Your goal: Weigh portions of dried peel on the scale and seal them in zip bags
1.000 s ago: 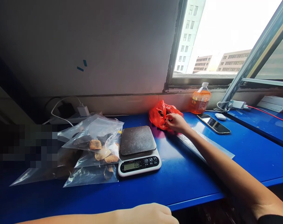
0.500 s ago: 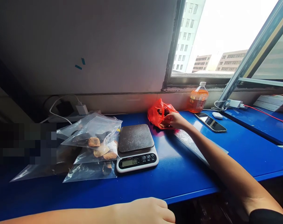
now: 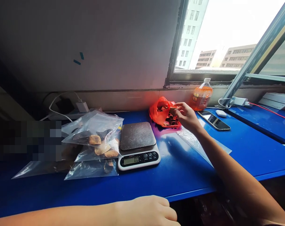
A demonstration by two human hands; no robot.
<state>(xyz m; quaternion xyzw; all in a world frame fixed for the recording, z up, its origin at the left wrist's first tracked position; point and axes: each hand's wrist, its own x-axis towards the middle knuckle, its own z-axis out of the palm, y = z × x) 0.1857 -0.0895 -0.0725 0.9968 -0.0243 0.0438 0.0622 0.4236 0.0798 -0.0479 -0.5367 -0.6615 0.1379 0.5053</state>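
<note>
A red plastic bag [image 3: 157,112] stands gaping near the wall, with dark brown pieces [image 3: 172,120] inside. At its right rim my right hand [image 3: 187,116] is closed in a pinch. What sits between those fingertips, a brown piece or the bag's edge, I cannot make out. Left of the bag lies a kitchen scale [image 3: 138,136], its plate bare and its display reading about 0.0. My left hand [image 3: 154,208] is curled at the table's front edge, its fingertips hidden.
Several clear bags [image 3: 92,153] holding brown chunks lie left of the scale. A flat clear bag [image 3: 204,146] lies under my right forearm. Behind it are a phone [image 3: 214,121], a white case [image 3: 221,113] and an orange drink bottle [image 3: 202,96]. A metal post [image 3: 248,53] rises at the right.
My right hand has lifted slightly out of the red bag toward its right rim. The bag's mouth shows more of the dark pieces. My left hand stays nearly where it was.
</note>
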